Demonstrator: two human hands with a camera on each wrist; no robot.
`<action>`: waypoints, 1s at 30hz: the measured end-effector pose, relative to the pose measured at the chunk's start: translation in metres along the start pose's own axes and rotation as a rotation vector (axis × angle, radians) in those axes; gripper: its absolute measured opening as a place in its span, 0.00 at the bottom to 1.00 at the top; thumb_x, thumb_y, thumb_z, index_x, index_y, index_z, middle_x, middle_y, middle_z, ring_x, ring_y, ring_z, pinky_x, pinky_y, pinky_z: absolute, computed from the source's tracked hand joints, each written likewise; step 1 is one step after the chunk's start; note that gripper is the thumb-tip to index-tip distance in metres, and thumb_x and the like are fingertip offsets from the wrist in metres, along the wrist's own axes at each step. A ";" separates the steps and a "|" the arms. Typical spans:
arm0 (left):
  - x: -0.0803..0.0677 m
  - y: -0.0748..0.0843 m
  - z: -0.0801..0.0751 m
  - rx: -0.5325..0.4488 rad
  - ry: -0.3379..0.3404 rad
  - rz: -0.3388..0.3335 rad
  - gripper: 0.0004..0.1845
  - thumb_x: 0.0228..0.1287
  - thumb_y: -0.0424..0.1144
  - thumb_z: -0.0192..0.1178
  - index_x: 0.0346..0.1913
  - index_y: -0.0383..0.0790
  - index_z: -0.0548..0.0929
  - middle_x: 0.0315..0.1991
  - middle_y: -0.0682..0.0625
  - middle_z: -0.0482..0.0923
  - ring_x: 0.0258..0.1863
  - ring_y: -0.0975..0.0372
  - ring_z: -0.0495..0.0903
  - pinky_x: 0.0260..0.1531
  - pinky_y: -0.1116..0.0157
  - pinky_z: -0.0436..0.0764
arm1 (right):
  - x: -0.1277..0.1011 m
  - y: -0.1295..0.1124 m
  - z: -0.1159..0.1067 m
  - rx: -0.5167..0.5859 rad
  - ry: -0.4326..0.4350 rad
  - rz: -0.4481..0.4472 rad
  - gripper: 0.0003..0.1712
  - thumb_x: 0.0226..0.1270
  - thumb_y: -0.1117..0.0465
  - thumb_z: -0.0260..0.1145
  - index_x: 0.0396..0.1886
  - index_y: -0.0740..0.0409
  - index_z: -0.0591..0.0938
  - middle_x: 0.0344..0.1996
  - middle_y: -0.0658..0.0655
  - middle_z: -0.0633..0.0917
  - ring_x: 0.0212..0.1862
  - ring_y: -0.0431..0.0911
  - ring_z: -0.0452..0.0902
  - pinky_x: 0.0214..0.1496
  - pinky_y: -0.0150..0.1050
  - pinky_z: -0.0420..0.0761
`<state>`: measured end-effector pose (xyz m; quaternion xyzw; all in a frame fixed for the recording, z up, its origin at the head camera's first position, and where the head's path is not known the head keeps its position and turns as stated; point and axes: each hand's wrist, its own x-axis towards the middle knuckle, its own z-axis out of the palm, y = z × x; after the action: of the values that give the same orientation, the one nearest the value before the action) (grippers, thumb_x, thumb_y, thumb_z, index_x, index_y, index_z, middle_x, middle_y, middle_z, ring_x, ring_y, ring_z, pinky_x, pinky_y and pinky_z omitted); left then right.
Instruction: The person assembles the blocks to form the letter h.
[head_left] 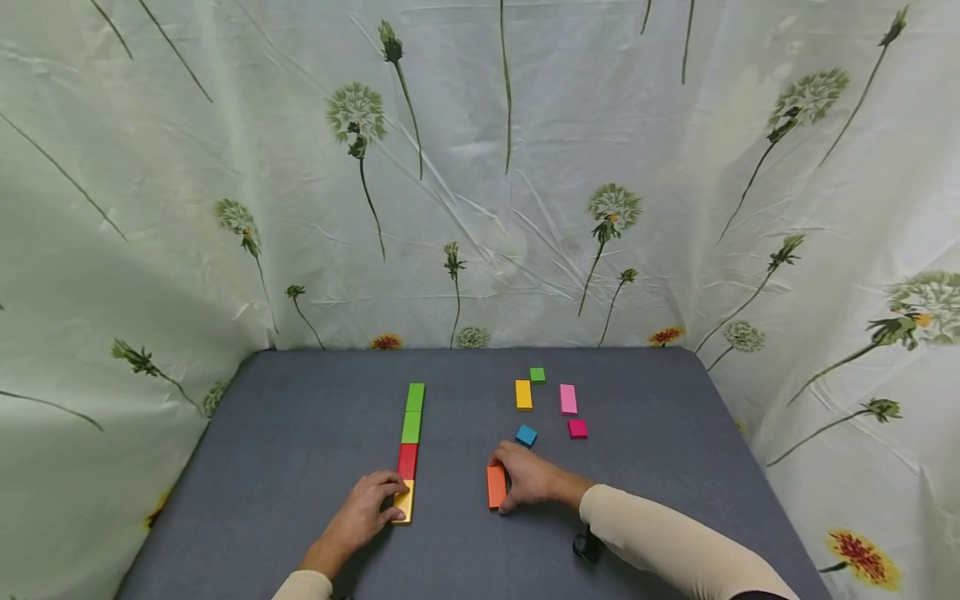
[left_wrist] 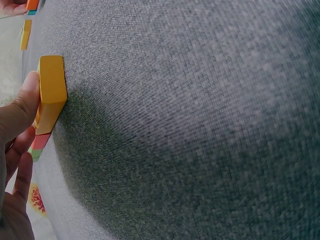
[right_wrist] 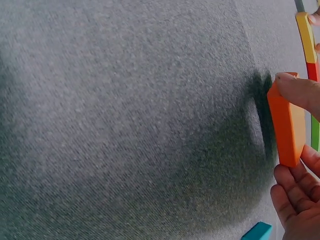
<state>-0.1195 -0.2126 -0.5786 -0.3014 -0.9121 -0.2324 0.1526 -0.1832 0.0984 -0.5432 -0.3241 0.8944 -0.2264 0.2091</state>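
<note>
Nearest the viewer, the left hand (head_left: 365, 514) rests on the grey table (head_left: 300, 433) at about seven o'clock, its fingers curled against the yellow block (head_left: 405, 502) and pinching its near end; the left wrist view shows the thumb pressed on that block's side. This block is the closest piece of a straight row running toward twelve o'clock: the red block (head_left: 407, 461) touches it, then two green blocks (head_left: 413, 412) end to end.

Just to the right, at about five o'clock, the right hand (head_left: 529, 477) grips the orange block (head_left: 496, 487), fingertips on its far end and thumb at its near end; in the right wrist view the block's edge is tipped up off the cloth. It lies well apart from the row, parallel to it.

Farther off, toward one o'clock, loose pieces lie near each other: a blue block (head_left: 526, 435), a magenta block (head_left: 577, 428), a second yellow block (head_left: 523, 394), a pink block (head_left: 567, 399), and, farthest, a small green block (head_left: 537, 375). Behind the table hangs a floral curtain (head_left: 480, 167).
</note>
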 end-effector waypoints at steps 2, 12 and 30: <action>0.000 0.000 0.000 0.000 -0.011 -0.011 0.17 0.34 0.36 0.78 0.32 0.38 0.84 0.35 0.51 0.79 0.36 0.58 0.78 0.35 0.60 0.75 | 0.000 0.000 0.001 -0.003 -0.008 -0.008 0.34 0.44 0.53 0.81 0.50 0.58 0.76 0.40 0.45 0.73 0.41 0.36 0.67 0.47 0.33 0.73; 0.001 0.001 -0.002 0.006 -0.031 -0.027 0.17 0.36 0.36 0.77 0.33 0.38 0.85 0.36 0.50 0.80 0.37 0.57 0.79 0.37 0.58 0.76 | -0.003 -0.001 0.005 0.003 -0.047 -0.010 0.35 0.44 0.53 0.81 0.51 0.58 0.76 0.40 0.44 0.73 0.42 0.34 0.67 0.49 0.32 0.74; 0.000 -0.001 -0.001 -0.019 -0.017 -0.021 0.17 0.35 0.37 0.77 0.33 0.38 0.85 0.35 0.51 0.79 0.36 0.58 0.78 0.35 0.59 0.76 | -0.005 0.000 0.005 0.032 -0.056 0.018 0.33 0.45 0.53 0.80 0.51 0.55 0.77 0.40 0.43 0.73 0.42 0.34 0.67 0.49 0.33 0.74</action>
<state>-0.1193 -0.2140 -0.5777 -0.2951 -0.9142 -0.2401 0.1397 -0.1771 0.1003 -0.5462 -0.3191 0.8872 -0.2298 0.2413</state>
